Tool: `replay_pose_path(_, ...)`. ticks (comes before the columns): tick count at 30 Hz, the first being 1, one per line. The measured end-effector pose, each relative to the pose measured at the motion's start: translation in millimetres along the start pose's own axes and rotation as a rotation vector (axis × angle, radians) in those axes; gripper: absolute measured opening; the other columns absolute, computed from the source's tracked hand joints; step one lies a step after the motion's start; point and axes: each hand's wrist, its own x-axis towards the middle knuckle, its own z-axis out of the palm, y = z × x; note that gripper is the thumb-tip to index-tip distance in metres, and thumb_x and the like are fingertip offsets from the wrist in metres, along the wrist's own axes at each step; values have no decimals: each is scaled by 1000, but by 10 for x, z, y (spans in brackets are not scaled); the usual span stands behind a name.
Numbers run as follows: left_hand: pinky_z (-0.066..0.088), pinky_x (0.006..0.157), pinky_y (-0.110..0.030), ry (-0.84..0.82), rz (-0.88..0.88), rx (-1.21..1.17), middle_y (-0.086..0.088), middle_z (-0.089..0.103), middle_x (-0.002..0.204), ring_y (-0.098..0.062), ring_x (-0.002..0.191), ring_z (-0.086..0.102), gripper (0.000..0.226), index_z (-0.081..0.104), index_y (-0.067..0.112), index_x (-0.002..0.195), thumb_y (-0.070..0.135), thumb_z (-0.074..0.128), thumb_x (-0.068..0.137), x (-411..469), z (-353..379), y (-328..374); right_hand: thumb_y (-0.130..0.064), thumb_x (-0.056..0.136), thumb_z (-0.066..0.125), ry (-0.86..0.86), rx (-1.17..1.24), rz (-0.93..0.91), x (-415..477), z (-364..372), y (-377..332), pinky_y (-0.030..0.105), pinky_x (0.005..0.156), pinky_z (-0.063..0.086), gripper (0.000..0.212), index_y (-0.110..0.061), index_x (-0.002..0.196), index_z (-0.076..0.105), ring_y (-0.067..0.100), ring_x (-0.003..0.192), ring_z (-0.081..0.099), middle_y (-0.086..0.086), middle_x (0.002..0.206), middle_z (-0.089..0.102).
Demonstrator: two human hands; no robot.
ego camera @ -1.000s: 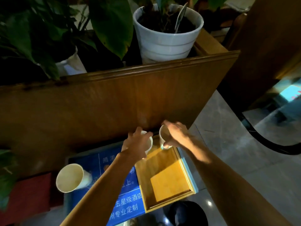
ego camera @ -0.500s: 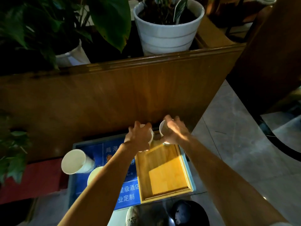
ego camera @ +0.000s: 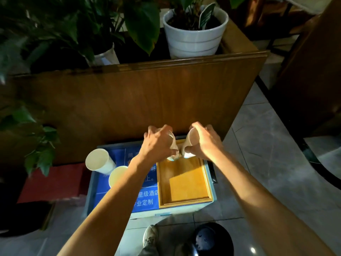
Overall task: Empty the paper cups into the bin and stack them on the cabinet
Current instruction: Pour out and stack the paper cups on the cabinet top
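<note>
A grey tiled floor (ego camera: pixel 267 163) spreads to the right, and a tall brown wooden partition (ego camera: pixel 129 100) fills the far side, with a white ribbed plant pot (ego camera: pixel 193 39) and dark leafy plants (ego camera: pixel 55 24) behind its top edge. Against the partition's foot stands a low cabinet (ego camera: pixel 147 213), its top covered on the left by a blue sheet (ego camera: pixel 118 182) with white Chinese writing, partly hidden by the forearm; "星级酒店" and "业定制" can be read. On its right half lies a shallow wooden tray (ego camera: pixel 184 182). A round dark bin (ego camera: pixel 208 239) sits at the near edge beside a shoe (ego camera: pixel 150 235). Two open paper cups (ego camera: pixel 99 160) stand at the cabinet's left, touching. The left hand (ego camera: pixel 156 145) is curled round a tilted cup (ego camera: pixel 172 145), and the right hand (ego camera: pixel 206 143) grips another cup (ego camera: pixel 191 143), both above the tray's far end, mouths facing each other.
</note>
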Motion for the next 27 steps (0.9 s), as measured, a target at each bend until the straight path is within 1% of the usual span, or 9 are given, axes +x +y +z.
replay_pose_path(3, 51, 84, -43, 61, -64, -112, 4, 36, 101, -31, 104, 47, 74, 45, 44, 117, 45, 85, 55, -274, -296, 6, -45, 56, 87, 51, 37, -61, -206, -136, -79, 18, 50, 30, 72, -49, 110, 41, 19, 90, 49, -4, 107, 47)
replay_pose_path(6, 59, 72, -52, 103, -79, -163, -2, 39, 112, -34, 96, 57, 74, 45, 49, 117, 47, 84, 55, -571, -586, -111, -52, 52, 85, 55, 107, -134, -413, -289, -211, 16, 50, 29, 77, -46, 116, 43, 17, 92, 47, -5, 107, 46)
replay_pose_path(10, 53, 89, -49, 221, -99, -125, 2, 39, 113, -28, 106, 52, 75, 44, 51, 118, 46, 85, 55, -921, -931, -391, -54, 68, 78, 93, 120, -224, -655, -398, -504, 12, 55, 25, 73, -45, 127, 38, 9, 94, 44, -6, 111, 48)
replay_pose_path(12, 49, 95, -45, 250, -105, -102, 1, 38, 117, -28, 113, 47, 76, 43, 51, 119, 46, 85, 56, -1024, -1099, -533, -51, 70, 76, 91, 126, -241, -725, -436, -698, 14, 57, 31, 70, -46, 127, 37, 11, 96, 47, -4, 113, 50)
replay_pose_path(15, 46, 93, -40, 285, -128, -96, -4, 37, 125, -28, 117, 44, 75, 42, 51, 120, 44, 85, 58, -1150, -1343, -753, -49, 69, 72, 80, 152, -277, -815, -492, -1020, 29, 70, 52, 64, -46, 124, 39, 15, 101, 52, -2, 114, 52)
replay_pose_path(17, 45, 92, -40, 305, -149, -102, -4, 37, 127, -27, 118, 43, 75, 43, 52, 120, 44, 85, 59, -1227, -1485, -910, -49, 68, 72, 63, 170, -286, -865, -504, -1227, 36, 76, 55, 61, -46, 121, 41, 16, 101, 52, -2, 111, 51)
replay_pose_path(19, 48, 95, -43, 315, -169, -110, -4, 36, 129, -29, 119, 43, 75, 43, 51, 121, 42, 86, 59, -1279, -1615, -1060, -49, 69, 72, 40, 185, -288, -887, -469, -1418, 36, 75, 56, 59, -44, 120, 42, 16, 102, 53, -2, 111, 52)
replay_pose_path(22, 48, 98, -52, 307, -174, -113, -5, 35, 129, -33, 120, 44, 76, 43, 52, 121, 37, 85, 60, -1298, -1785, -1281, -48, 69, 72, 29, 180, -292, -901, -349, -1675, 26, 70, 50, 58, -42, 120, 44, 14, 102, 53, -3, 111, 53)
replay_pose_path(27, 41, 104, -46, 287, -121, -106, 4, 32, 116, -31, 124, 39, 76, 45, 51, 121, 32, 85, 60, -1234, -1948, -1663, -54, 64, 68, 4, 168, -259, -942, -141, -2031, 34, 72, 55, 57, -46, 114, 44, 14, 99, 53, -5, 107, 52)
